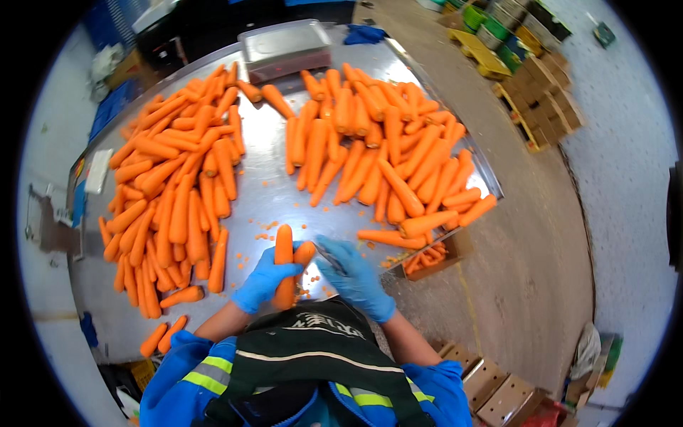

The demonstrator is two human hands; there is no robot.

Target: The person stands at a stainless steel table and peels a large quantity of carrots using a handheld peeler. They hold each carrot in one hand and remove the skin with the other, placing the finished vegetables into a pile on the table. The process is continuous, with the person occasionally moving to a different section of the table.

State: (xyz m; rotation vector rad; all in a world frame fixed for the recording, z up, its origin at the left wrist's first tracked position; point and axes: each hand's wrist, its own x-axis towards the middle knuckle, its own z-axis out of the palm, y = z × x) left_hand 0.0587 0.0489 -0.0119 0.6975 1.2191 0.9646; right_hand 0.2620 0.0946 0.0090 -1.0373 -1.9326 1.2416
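Observation:
Two carrots rest in my left hand (pixel 265 282), which wears a blue glove. One long carrot (pixel 284 256) stands upright under the thumb; the second carrot (pixel 304 253) sits just to its right. My right hand (pixel 349 272), also gloved in blue, grips a knife (pixel 330 255) whose blade points toward the second carrot's tip. Most of the knife's handle is hidden in the fingers. Small orange carrot bits (pixel 265 230) lie on the steel table (pixel 256 187) around and beyond my hands.
Carrots are heaped at left (pixel 181 203) and right (pixel 384 144). A metal scale (pixel 285 45) stands at the far edge beside a blue cloth (pixel 364 34). Below the right edge is a cardboard box (pixel 456 256) holding carrots. Stacked cartons (pixel 539 96) stand on the floor.

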